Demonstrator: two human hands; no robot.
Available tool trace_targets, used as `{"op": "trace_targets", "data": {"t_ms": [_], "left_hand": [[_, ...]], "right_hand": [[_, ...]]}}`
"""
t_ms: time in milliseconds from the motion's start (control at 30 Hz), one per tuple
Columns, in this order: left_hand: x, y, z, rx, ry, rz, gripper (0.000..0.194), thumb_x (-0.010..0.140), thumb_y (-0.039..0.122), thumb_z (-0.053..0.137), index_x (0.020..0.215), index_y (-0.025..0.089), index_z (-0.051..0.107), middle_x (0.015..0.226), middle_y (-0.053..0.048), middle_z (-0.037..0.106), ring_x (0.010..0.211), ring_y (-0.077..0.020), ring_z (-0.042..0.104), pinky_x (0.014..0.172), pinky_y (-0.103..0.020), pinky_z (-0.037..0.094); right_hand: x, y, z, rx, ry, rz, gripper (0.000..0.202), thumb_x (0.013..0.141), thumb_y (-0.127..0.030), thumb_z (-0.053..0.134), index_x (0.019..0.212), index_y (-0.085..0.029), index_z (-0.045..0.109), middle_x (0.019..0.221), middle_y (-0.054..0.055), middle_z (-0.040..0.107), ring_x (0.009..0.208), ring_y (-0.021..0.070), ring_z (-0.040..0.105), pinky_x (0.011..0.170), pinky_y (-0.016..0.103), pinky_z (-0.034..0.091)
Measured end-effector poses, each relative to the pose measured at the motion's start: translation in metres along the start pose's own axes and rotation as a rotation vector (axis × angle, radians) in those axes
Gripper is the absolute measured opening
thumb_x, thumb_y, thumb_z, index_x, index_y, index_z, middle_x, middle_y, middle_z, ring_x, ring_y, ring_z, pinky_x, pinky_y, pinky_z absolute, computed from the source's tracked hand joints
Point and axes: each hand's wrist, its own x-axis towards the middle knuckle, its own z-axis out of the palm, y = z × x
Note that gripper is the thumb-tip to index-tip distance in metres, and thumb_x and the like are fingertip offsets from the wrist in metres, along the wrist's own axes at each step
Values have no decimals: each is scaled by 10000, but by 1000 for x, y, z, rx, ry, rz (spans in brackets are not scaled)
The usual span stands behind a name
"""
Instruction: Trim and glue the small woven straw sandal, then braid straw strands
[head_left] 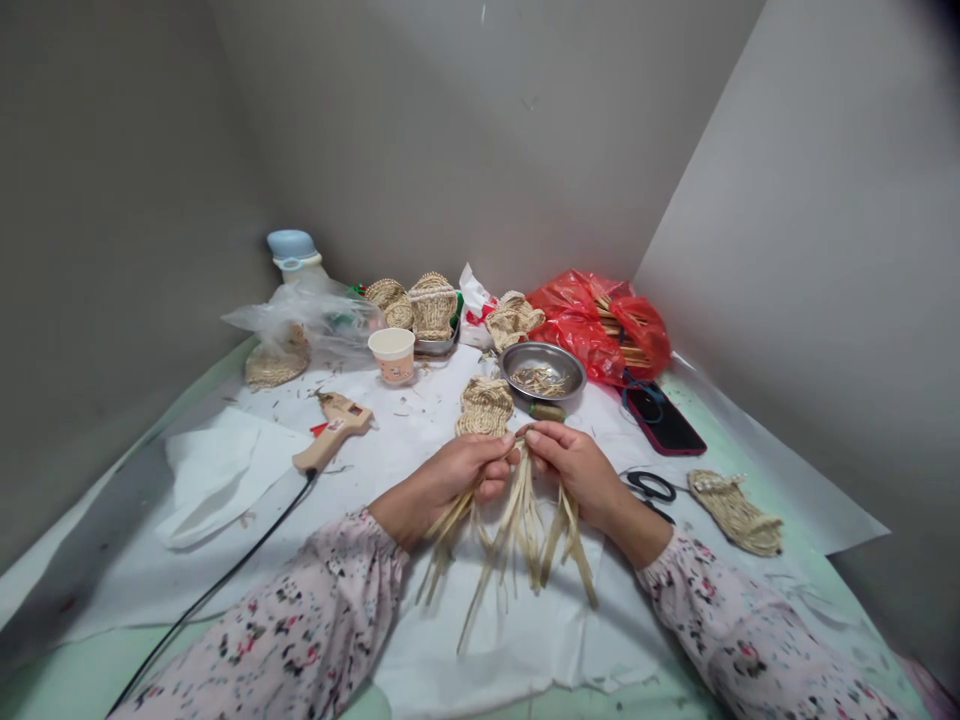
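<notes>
A bundle of pale straw strands (520, 520) hangs down from between my two hands over the white paper. My left hand (480, 467) is closed, its thumb and forefinger pinching the strands near their upper end. My right hand (566, 462) pinches the same upper end from the other side, fingertips almost meeting the left. Some strands trail out below each palm. Just beyond my hands lies a woven straw piece (484, 405); whether it joins the strands I cannot tell. A spool of dark green thread (547, 411) sits behind my right fingers.
A glue gun (334, 432) with a black cord lies left, near a paper cup (392, 355). Behind are a metal bowl (543, 370) of straw bits and a red plastic bag (592, 320). At right are a phone (670, 420), black-handled scissors (651, 488) and another woven piece (735, 512).
</notes>
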Motion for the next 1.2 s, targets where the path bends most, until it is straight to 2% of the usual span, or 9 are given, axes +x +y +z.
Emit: {"op": "trace_targets", "data": {"t_ms": [200,467,600,733,800,900,1000,1100,1200], "left_hand": [[-5,2,6,-114,-48,-27,294,963,262,458,700,141,508,444,93,306,331,-30,245,331,-126,207],[-5,-3,5,-117,-112,17,240,975,281,445,816,131,546,405,102,324,294,-46,271,321,-152,208],[-4,-2,5,-140,-115,32,187,955,224,462,801,139,527,442,95,342,308,-36,293,335,-136,228],[-1,0,4,-131,-125,-71,123,902,202,529,813,118,544,583,28,462,412,-43,427,339,-112,227],[0,0,3,-88,-106,-81,122,874,203,560,796,110,547,620,4,476,458,-59,461,329,-111,195],[-1,0,4,-34,-63,-33,136,878,211,539,783,114,543,552,63,360,398,-37,319,332,-125,157],[-2,-2,8,41,-11,53,218,904,319,527,792,133,533,534,101,267,394,-28,188,357,-140,136],[-3,-5,13,245,58,196,286,867,421,593,786,154,530,528,96,307,419,-37,225,384,-153,164],[-3,-8,15,420,132,304,271,859,409,601,772,156,558,528,75,380,440,-50,294,403,-168,198]], "right_hand": [[-2,2,2,28,19,-51,272,825,-449,660,843,-178,636,589,-61,474,528,85,353,521,243,261],[-2,4,0,59,9,-39,256,852,-433,644,808,-185,598,617,-49,500,542,87,364,520,231,267],[-3,3,2,75,5,-53,257,850,-431,645,812,-181,596,609,-49,503,541,88,372,528,229,276],[-4,4,3,117,-23,-54,263,840,-440,651,839,-182,604,622,-44,518,559,92,400,553,226,306],[-4,5,3,107,-30,-54,264,839,-442,650,838,-183,605,624,-43,518,568,95,410,568,227,318],[-3,6,2,71,-12,-59,264,843,-448,642,832,-188,600,619,-46,514,572,99,410,577,233,320],[-1,5,1,27,16,-67,275,836,-460,640,824,-189,599,619,-42,521,573,109,417,573,244,319],[-1,4,2,4,22,-86,269,847,-446,626,801,-184,591,617,-43,508,564,107,407,569,249,316],[-2,3,3,14,8,-80,251,859,-422,615,794,-182,584,609,-47,499,555,102,396,560,246,307]]}}
